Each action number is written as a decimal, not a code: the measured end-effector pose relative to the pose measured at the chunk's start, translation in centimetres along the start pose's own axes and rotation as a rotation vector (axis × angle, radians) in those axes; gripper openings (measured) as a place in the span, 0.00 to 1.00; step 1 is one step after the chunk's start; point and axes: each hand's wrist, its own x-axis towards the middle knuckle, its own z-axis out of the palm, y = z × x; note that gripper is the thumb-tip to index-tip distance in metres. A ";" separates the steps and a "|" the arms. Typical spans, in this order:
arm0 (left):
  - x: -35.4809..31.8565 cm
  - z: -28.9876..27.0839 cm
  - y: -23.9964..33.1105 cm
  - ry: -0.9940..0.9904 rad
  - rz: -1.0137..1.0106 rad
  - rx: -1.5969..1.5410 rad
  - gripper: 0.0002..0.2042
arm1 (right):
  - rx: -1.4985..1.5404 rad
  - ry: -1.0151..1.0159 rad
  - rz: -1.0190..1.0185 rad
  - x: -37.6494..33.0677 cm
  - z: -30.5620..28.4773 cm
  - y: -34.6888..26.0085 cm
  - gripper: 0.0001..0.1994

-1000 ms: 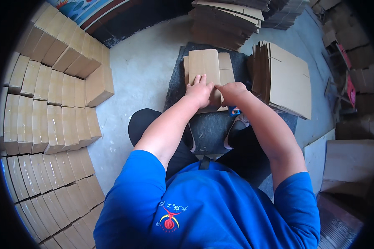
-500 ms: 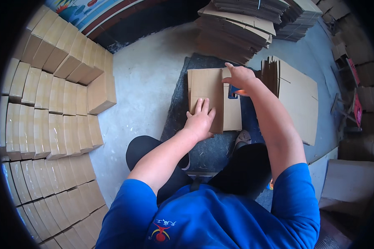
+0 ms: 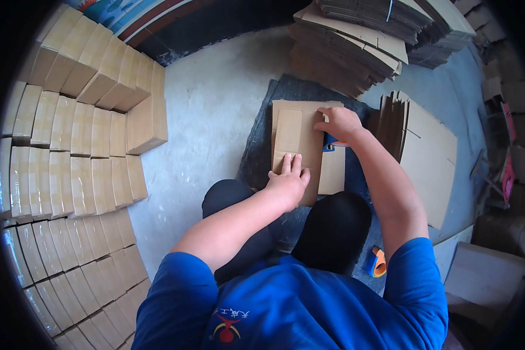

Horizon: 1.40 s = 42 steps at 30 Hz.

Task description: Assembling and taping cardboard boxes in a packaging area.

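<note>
A brown cardboard box (image 3: 286, 131), its panels partly folded, lies before me on a dark mat. My left hand (image 3: 289, 183) rests palm down on its near part, fingers stretched out and pressing the board. At the box's upper right edge is my right hand (image 3: 340, 123), with thumb and forefinger apart at the edge of a panel. Its other fingers are curled round a blue and orange tape dispenser (image 3: 331, 142), mostly hidden under the hand. A lower flap (image 3: 332, 172) sticks out to the right of the upper panel.
Closed cartons (image 3: 87, 125) stand stacked in rows along the left. Flat cardboard sheets lie in a pile (image 3: 429, 154) to the right and in taller bundles (image 3: 350, 49) at the back. A second orange and blue tape dispenser (image 3: 377, 262) lies on the floor beside my right knee.
My view has shifted, and the second dispenser by my knee now shows more fully. Both hands remain at the box; the right one has moved slightly nearer along the panel's edge.
</note>
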 end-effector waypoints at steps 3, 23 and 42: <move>0.3 -1.8 -0.5 -0.114 0.029 0.072 0.38 | 0.010 0.009 -0.006 -0.1 0.5 0.2 0.29; 12.3 -3.0 -11.2 0.670 0.006 -0.585 0.20 | -0.042 -0.042 0.006 0.4 -0.1 0.1 0.28; 12.6 -2.7 -9.9 0.673 -0.128 -0.576 0.20 | 0.278 0.250 0.088 -4.6 -9.1 2.8 0.13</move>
